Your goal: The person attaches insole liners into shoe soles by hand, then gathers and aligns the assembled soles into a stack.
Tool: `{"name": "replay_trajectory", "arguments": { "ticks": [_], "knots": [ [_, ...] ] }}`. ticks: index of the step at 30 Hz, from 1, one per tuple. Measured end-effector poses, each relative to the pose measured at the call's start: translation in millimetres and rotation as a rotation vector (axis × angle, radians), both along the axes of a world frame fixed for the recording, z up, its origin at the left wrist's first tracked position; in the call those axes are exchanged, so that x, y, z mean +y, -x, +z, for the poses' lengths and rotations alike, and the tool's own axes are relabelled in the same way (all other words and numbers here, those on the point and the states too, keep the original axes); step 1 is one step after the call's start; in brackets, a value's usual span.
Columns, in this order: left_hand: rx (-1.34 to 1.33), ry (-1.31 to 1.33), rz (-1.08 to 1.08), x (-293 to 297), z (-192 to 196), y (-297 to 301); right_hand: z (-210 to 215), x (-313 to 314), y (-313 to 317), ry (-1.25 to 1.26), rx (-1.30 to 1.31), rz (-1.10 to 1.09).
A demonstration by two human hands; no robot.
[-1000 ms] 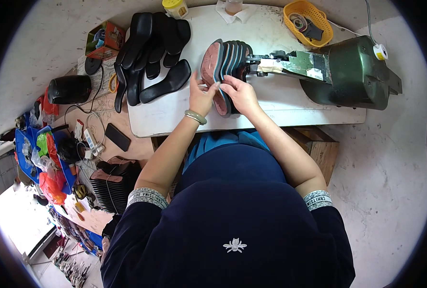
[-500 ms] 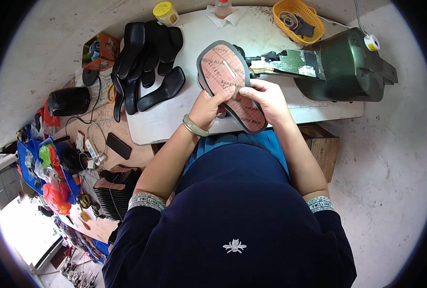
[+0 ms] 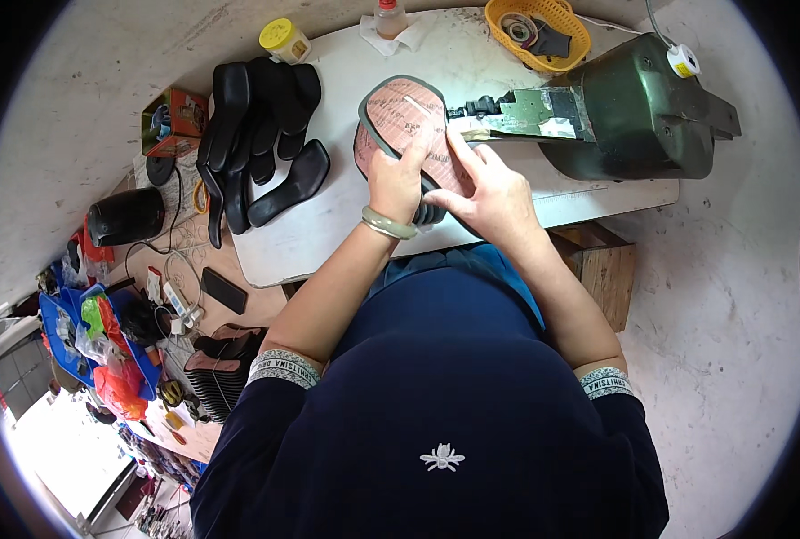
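Observation:
A few dark-edged shoe insoles [image 3: 400,103] with pinkish printed faces and a narrow slit are stacked above the table's front edge. My left hand [image 3: 397,184], with a pale bangle at the wrist, is closed around their left side, thumb lying across the top face. At the right edge, my right hand [image 3: 499,193] grips the stack, index finger stretched along it and thumb towards the lower part. My hands hide much of the lower half. Just beyond is the working end of a green sewing machine [image 3: 634,117].
Black curved padded pieces [image 3: 292,184] are heaped on the white table [image 3: 346,216] at left. Farther back stand a yellow-lidded jar [image 3: 285,40], a bottle [image 3: 388,20] and a yellow basket [image 3: 553,58]. On the left surface lie a phone [image 3: 224,290] and cables.
The insoles have tilted and shifted slightly left, showing another one beneath. My right thumb has left the middle of the top face and moved lower, with its fingers spread wider.

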State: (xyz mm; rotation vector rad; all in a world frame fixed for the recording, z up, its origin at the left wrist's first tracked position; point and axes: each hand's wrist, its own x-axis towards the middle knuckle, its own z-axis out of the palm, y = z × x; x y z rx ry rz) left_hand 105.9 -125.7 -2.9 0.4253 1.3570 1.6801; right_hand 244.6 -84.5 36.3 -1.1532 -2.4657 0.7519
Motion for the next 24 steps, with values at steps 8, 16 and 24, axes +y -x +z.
{"name": "replay_trajectory", "arguments": {
  "ticks": [8,16,24],
  "knots": [
    [0.553,0.076,0.146,56,-44,-9,-19,48,-27,0.268,0.321,-0.094],
    [0.687,0.104,-0.01,77,-32,24,-21,7,-23,1.418,0.779,-0.403],
    [1.843,-0.59,-0.568,140,8,86,-25,22,4,1.39,0.793,-0.412]
  ]
}}
